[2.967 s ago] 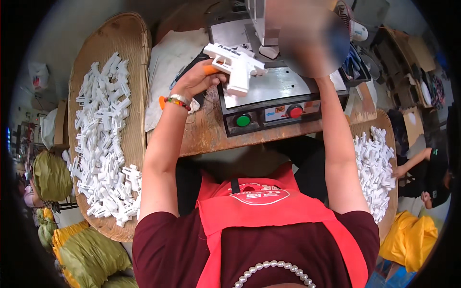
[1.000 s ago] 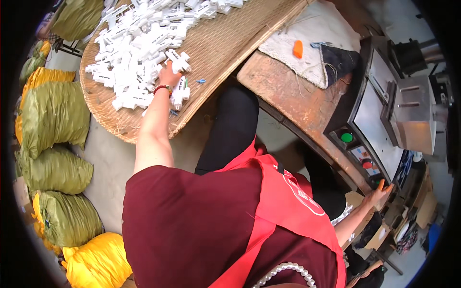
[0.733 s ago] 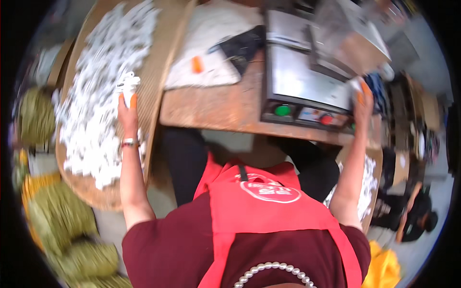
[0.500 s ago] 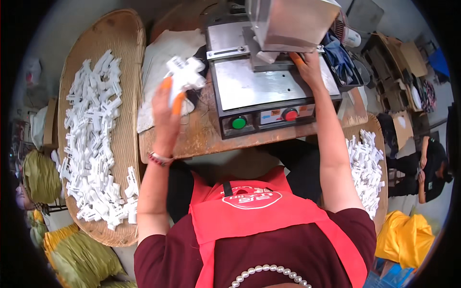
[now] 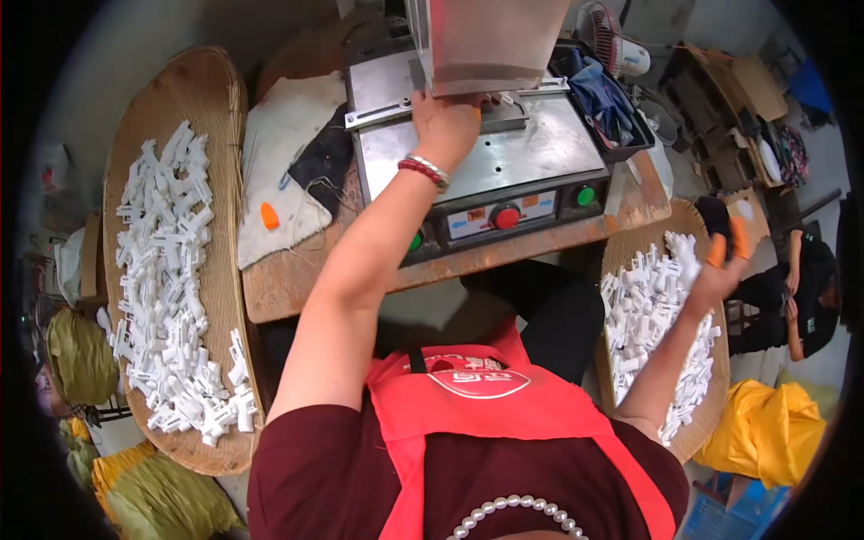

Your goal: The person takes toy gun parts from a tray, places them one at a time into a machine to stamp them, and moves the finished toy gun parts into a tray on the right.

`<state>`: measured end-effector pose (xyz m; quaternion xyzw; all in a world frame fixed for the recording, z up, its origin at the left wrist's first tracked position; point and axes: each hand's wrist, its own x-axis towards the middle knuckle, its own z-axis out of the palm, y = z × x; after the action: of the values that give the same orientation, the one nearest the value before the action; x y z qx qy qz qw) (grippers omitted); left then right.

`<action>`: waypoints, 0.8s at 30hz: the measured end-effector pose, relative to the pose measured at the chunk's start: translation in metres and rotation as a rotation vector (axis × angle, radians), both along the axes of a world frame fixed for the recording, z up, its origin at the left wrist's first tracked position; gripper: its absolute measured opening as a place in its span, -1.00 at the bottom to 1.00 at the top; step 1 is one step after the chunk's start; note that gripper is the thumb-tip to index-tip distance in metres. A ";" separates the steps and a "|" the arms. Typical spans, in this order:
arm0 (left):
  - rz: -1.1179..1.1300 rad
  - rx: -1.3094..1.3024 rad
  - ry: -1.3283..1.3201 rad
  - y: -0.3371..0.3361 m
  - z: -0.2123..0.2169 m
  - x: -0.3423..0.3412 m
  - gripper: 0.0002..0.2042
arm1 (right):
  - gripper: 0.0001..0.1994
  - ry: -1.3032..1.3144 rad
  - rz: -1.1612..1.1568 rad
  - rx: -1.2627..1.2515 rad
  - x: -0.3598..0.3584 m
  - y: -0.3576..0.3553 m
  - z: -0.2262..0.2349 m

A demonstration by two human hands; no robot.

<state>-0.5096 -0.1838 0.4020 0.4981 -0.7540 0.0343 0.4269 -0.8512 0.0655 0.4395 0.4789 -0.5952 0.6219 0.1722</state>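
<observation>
My left hand (image 5: 445, 126) reaches under the metal head (image 5: 490, 45) of a bench machine (image 5: 540, 148). Its fingertips are hidden there, so whether they hold anything does not show. My right hand (image 5: 718, 277) is over the right-hand basket (image 5: 713, 378), its orange-covered fingers apart and nothing seen between them. Beneath it, white branched plastic pieces (image 5: 652, 297) lie heaped; one blurred white piece (image 5: 681, 252) is at the heap's far edge. On the machine's front are a red button (image 5: 505, 216) and a green button (image 5: 586, 195), with another green one partly behind my left forearm.
A long woven basket (image 5: 220, 117) of similar white pieces (image 5: 171, 297) stands left. On the wooden table (image 5: 297, 292) lie a pale cloth (image 5: 279, 162) and an orange finger cover (image 5: 268, 216). A black bin (image 5: 630, 144) and fan (image 5: 601, 36) are right of the machine. Another person (image 5: 810, 306) sits far right.
My left hand, holding a white branched plastic piece earlier, has moved right to beneath the machine head. My right hand has left the machine and swung right, over the basket. The view has shifted.
</observation>
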 end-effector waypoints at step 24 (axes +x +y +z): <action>0.748 1.086 -0.419 0.391 -0.210 0.587 -0.65 | -0.42 -0.265 0.404 0.659 0.062 -0.095 -0.115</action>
<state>0.0771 0.2068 0.1923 0.8507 -0.5085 -0.1077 -0.0783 -0.7890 -0.0299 0.3243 0.5314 -0.6735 0.4756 -0.1945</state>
